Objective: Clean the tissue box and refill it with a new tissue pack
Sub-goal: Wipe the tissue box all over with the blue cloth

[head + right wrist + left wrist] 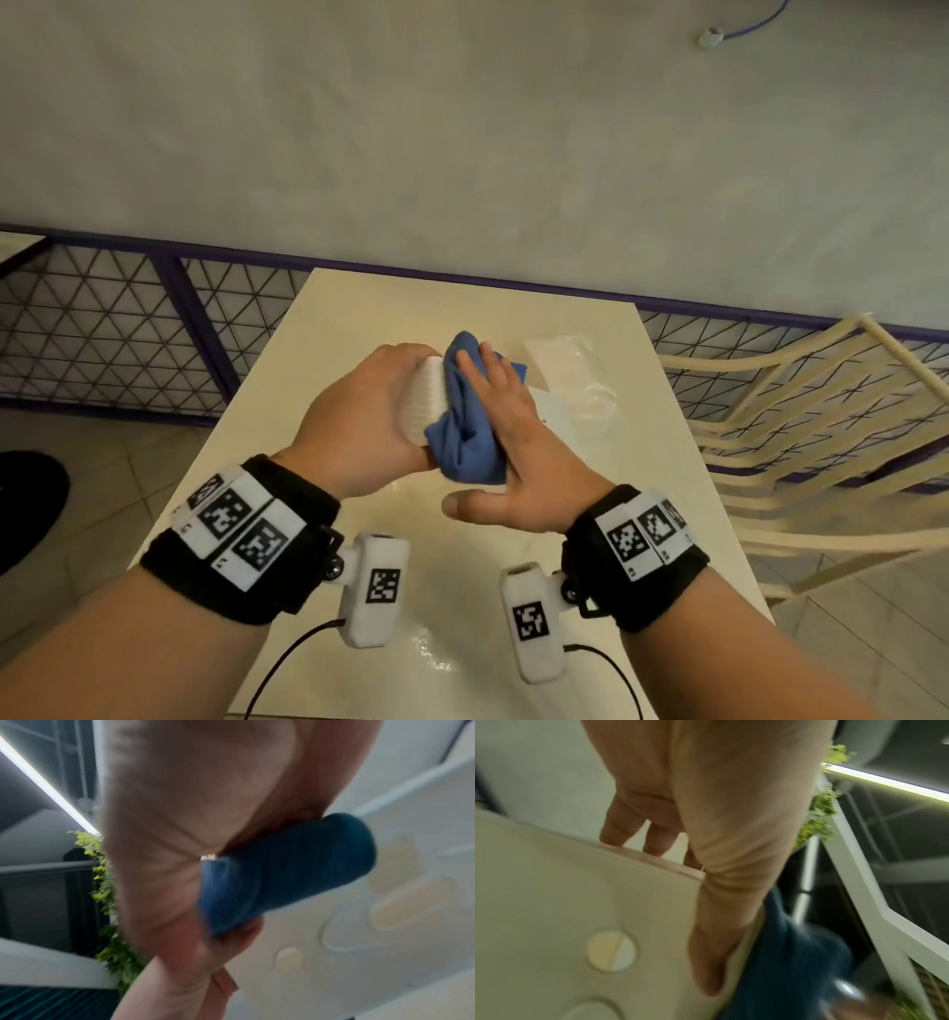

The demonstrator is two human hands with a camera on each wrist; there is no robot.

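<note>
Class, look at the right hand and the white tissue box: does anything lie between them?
Yes. A bunched blue cloth lies between the right hand and the tissue box, pressed against the box's side. The left hand grips the box directly.

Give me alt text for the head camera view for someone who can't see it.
Above a cream table, the left hand grips a white ribbed plastic tissue box while the right hand presses a crumpled blue cloth against it with straight fingers. A clear-wrapped tissue pack lies behind them, a cream slatted chair stands to the right.
</note>
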